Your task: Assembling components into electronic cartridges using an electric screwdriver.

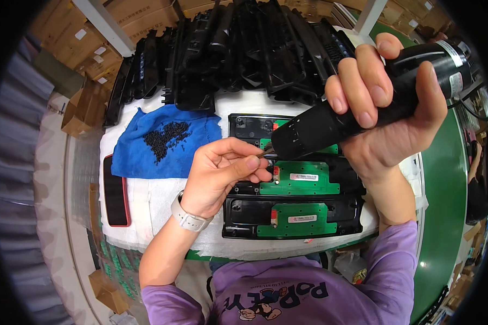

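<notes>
While gripped: screwdriver [358, 111] between hands.

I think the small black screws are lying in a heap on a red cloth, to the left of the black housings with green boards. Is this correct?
Not quite: the head view shows the heap of small black screws on a blue cloth, not a red one. The rest holds: it lies left of the black housings with green boards.
</notes>
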Demonstrator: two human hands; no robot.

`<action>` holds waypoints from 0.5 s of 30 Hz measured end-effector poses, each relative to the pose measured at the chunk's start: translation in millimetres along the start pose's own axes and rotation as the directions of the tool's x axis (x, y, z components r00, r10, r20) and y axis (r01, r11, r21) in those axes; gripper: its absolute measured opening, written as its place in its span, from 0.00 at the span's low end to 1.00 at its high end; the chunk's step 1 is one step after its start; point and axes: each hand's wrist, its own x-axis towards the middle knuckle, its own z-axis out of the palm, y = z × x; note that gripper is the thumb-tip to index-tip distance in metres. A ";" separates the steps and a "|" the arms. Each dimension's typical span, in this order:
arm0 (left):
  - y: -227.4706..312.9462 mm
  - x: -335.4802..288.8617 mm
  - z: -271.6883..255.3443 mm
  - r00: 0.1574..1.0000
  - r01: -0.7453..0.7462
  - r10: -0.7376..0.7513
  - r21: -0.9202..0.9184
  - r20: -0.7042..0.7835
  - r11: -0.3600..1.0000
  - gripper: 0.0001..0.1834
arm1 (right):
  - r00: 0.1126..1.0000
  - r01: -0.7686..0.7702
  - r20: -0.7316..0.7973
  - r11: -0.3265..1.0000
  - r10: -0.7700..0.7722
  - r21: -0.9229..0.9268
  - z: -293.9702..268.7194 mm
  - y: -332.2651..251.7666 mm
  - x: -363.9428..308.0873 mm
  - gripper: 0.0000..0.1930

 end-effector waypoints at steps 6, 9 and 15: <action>5.6 3.8 8.4 0.974 -0.136 0.216 0.574 -0.073 0.808 0.07 | 0.989 0.002 0.147 1.000 0.000 -0.012 -21.1 3.0 11.8 0.18; 5.8 9.8 -0.8 0.850 -0.266 0.525 0.896 0.045 0.354 0.06 | 0.994 -0.022 0.101 0.972 0.047 -0.233 -21.2 5.8 8.9 0.17; 7.2 13.0 -3.3 0.824 -0.275 0.556 0.935 0.109 0.224 0.05 | 0.993 -0.109 -0.006 0.869 0.121 -0.484 -26.7 20.3 6.1 0.15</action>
